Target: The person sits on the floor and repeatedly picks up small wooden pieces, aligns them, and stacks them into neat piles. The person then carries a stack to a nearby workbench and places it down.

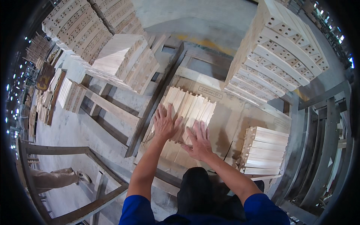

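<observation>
My left hand lies with spread fingers on a row of pale wooden slats set side by side. Farther right, my right hand rests on the near part of the same slats, its fingers also stretched out. Neither hand is wrapped around a piece. Beneath the slats is a flattened brown cardboard sheet. A second stack of slats sits on the cardboard to the right of my right hand. The slat surface under my palms is hidden.
A tall stack of drilled wooden pieces rises at the far right. More drilled pieces and a lower pile stand far left on a pallet. Metal frames line the right side. Another person's leg shows at lower left.
</observation>
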Demonstrator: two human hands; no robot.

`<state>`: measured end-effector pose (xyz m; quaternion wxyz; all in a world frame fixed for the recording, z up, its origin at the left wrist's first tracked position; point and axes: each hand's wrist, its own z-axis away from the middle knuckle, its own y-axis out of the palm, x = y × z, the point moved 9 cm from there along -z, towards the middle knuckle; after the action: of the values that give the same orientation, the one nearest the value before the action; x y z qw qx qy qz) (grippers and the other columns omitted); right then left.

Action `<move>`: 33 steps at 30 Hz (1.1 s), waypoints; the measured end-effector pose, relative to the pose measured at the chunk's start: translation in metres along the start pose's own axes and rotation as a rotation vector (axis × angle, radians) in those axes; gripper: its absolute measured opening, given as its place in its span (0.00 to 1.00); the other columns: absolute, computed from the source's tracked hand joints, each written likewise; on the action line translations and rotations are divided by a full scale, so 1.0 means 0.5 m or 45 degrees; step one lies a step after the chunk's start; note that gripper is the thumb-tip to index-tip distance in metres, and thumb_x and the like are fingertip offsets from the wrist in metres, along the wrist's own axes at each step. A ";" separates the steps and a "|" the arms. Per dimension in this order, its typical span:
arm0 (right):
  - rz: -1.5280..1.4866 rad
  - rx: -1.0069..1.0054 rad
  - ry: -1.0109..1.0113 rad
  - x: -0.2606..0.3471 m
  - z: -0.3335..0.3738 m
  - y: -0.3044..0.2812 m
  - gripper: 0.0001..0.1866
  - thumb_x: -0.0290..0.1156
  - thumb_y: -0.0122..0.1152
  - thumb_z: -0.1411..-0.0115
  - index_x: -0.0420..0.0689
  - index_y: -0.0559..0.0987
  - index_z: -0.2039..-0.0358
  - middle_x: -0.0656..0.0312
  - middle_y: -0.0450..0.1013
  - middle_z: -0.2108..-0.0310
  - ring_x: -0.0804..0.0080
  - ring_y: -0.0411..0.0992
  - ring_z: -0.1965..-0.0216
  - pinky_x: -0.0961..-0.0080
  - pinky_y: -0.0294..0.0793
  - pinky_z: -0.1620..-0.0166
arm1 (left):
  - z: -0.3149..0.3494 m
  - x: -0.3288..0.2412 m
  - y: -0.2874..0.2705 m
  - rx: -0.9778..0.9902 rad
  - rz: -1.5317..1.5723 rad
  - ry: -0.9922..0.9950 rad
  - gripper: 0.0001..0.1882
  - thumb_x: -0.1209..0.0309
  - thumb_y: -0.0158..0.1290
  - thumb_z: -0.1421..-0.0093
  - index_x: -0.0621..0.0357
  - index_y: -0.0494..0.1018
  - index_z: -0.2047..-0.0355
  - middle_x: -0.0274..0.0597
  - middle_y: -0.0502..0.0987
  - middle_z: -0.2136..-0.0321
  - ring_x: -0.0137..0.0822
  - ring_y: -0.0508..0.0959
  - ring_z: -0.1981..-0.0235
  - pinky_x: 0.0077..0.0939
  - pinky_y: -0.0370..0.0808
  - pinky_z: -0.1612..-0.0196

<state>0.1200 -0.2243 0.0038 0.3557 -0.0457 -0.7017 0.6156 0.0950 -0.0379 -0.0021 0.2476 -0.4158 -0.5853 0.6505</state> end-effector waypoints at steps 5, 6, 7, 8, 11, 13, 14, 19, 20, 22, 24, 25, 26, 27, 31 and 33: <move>-0.242 -0.450 0.178 -0.151 -0.095 -0.100 0.40 0.57 0.54 0.29 0.42 0.63 0.27 0.40 0.51 0.24 0.30 0.45 0.24 0.40 0.49 0.25 | 0.023 0.098 -0.002 -0.108 0.174 -0.283 0.40 0.39 0.44 0.29 0.48 0.58 0.25 0.60 0.58 0.27 0.64 0.58 0.28 0.65 0.55 0.29; -0.187 -0.419 0.162 -0.172 -0.136 -0.117 0.40 0.55 0.54 0.29 0.40 0.63 0.27 0.40 0.52 0.25 0.32 0.46 0.24 0.41 0.51 0.25 | 0.028 0.115 -0.004 -0.147 0.228 -0.359 0.40 0.39 0.43 0.29 0.47 0.59 0.25 0.58 0.60 0.27 0.63 0.59 0.27 0.65 0.56 0.29; -0.133 -0.394 0.147 -0.193 -0.181 -0.134 0.39 0.54 0.54 0.29 0.39 0.63 0.27 0.40 0.53 0.25 0.34 0.48 0.24 0.42 0.52 0.26 | 0.026 0.106 -0.001 -0.135 0.170 -0.341 0.39 0.39 0.43 0.28 0.47 0.59 0.25 0.59 0.60 0.28 0.63 0.59 0.27 0.64 0.56 0.29; -0.075 -0.362 0.138 -0.205 -0.213 -0.140 0.39 0.53 0.54 0.29 0.38 0.63 0.28 0.40 0.54 0.26 0.36 0.49 0.24 0.43 0.53 0.26 | 0.028 0.084 0.007 -0.117 0.116 -0.323 0.39 0.39 0.43 0.28 0.48 0.59 0.26 0.59 0.61 0.28 0.63 0.59 0.27 0.64 0.56 0.29; 0.043 0.001 0.022 -0.173 -0.297 -0.095 0.39 0.52 0.53 0.28 0.36 0.61 0.27 0.40 0.53 0.25 0.39 0.50 0.24 0.45 0.53 0.26 | 0.029 0.067 -0.002 -0.115 -0.022 -0.293 0.39 0.40 0.45 0.29 0.49 0.60 0.26 0.60 0.63 0.31 0.62 0.62 0.30 0.63 0.60 0.33; 0.086 0.032 -0.023 -0.167 -0.299 -0.069 0.40 0.52 0.52 0.28 0.37 0.60 0.27 0.41 0.53 0.25 0.40 0.50 0.24 0.45 0.52 0.26 | 0.019 0.053 -0.013 -0.117 -0.050 -0.228 0.39 0.40 0.47 0.30 0.49 0.61 0.27 0.62 0.64 0.32 0.61 0.64 0.32 0.62 0.61 0.35; 0.110 0.043 -0.037 -0.168 -0.296 -0.056 0.40 0.53 0.52 0.28 0.37 0.59 0.26 0.42 0.53 0.25 0.40 0.50 0.24 0.44 0.51 0.25 | 0.017 0.044 -0.016 -0.103 -0.004 -0.205 0.39 0.40 0.48 0.31 0.49 0.61 0.28 0.63 0.65 0.34 0.61 0.66 0.34 0.62 0.62 0.37; 0.167 -0.168 -0.072 -0.144 -0.271 -0.084 0.42 0.55 0.50 0.28 0.37 0.59 0.25 0.43 0.50 0.23 0.43 0.46 0.22 0.41 0.43 0.23 | -0.001 0.045 -0.034 -0.248 -0.119 -0.180 0.39 0.44 0.49 0.30 0.51 0.59 0.26 0.62 0.65 0.33 0.62 0.66 0.33 0.59 0.61 0.33; 0.157 -0.213 -0.076 -0.126 -0.260 -0.086 0.42 0.56 0.50 0.28 0.37 0.59 0.25 0.43 0.49 0.23 0.43 0.45 0.21 0.41 0.40 0.23 | -0.026 0.043 -0.045 -0.305 -0.082 -0.160 0.38 0.45 0.49 0.29 0.51 0.59 0.26 0.62 0.64 0.32 0.62 0.66 0.33 0.60 0.61 0.33; 0.219 -0.092 -0.206 -0.086 -0.235 -0.039 0.43 0.56 0.51 0.29 0.37 0.60 0.25 0.42 0.48 0.22 0.43 0.43 0.21 0.41 0.39 0.22 | -0.086 0.008 -0.059 -0.403 -0.005 -0.099 0.36 0.49 0.48 0.28 0.51 0.59 0.26 0.62 0.63 0.31 0.64 0.65 0.33 0.62 0.60 0.31; 0.205 -0.060 -0.251 -0.050 -0.226 -0.011 0.43 0.57 0.51 0.29 0.37 0.60 0.25 0.41 0.48 0.22 0.42 0.42 0.21 0.41 0.37 0.22 | -0.099 0.020 -0.014 -0.305 -0.028 -0.091 0.36 0.50 0.49 0.29 0.51 0.58 0.26 0.61 0.64 0.31 0.64 0.65 0.33 0.62 0.60 0.31; 0.182 -0.082 -0.214 -0.053 -0.223 -0.014 0.44 0.58 0.51 0.29 0.37 0.60 0.25 0.41 0.48 0.22 0.42 0.41 0.21 0.41 0.37 0.22 | -0.111 0.011 0.004 -0.247 -0.029 -0.066 0.36 0.51 0.49 0.29 0.51 0.58 0.26 0.61 0.64 0.31 0.64 0.65 0.32 0.62 0.61 0.31; 0.160 -0.109 -0.175 -0.057 -0.218 -0.021 0.44 0.58 0.50 0.29 0.37 0.60 0.25 0.41 0.48 0.22 0.41 0.41 0.21 0.41 0.36 0.22 | -0.112 0.011 0.012 -0.230 0.020 -0.076 0.36 0.51 0.50 0.30 0.50 0.58 0.26 0.61 0.64 0.32 0.63 0.67 0.34 0.61 0.64 0.34; 0.133 -0.165 -0.126 -0.069 -0.207 -0.031 0.44 0.57 0.51 0.29 0.36 0.60 0.26 0.40 0.49 0.23 0.40 0.42 0.21 0.41 0.37 0.22 | -0.121 0.000 0.024 -0.141 0.081 -0.109 0.36 0.51 0.50 0.30 0.50 0.58 0.26 0.61 0.65 0.33 0.62 0.68 0.34 0.60 0.66 0.35; -0.185 -0.523 0.094 -0.055 -0.092 -0.088 0.41 0.51 0.56 0.30 0.34 0.63 0.28 0.37 0.54 0.26 0.35 0.50 0.25 0.41 0.48 0.25 | -0.119 0.026 0.028 0.070 0.211 -0.301 0.38 0.50 0.52 0.31 0.54 0.58 0.26 0.63 0.70 0.37 0.61 0.71 0.37 0.57 0.70 0.38; -0.385 -0.625 0.263 -0.067 0.015 -0.105 0.38 0.45 0.59 0.31 0.32 0.64 0.30 0.35 0.56 0.28 0.33 0.55 0.27 0.42 0.56 0.28 | -0.113 0.032 -0.015 -0.141 0.108 -0.244 0.38 0.54 0.55 0.31 0.60 0.59 0.27 0.64 0.71 0.38 0.62 0.71 0.37 0.55 0.69 0.36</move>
<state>0.1605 -0.2600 0.0362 0.4910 -0.0877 -0.7886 0.3597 0.1322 0.0079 0.0027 0.1394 -0.3892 -0.6233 0.6638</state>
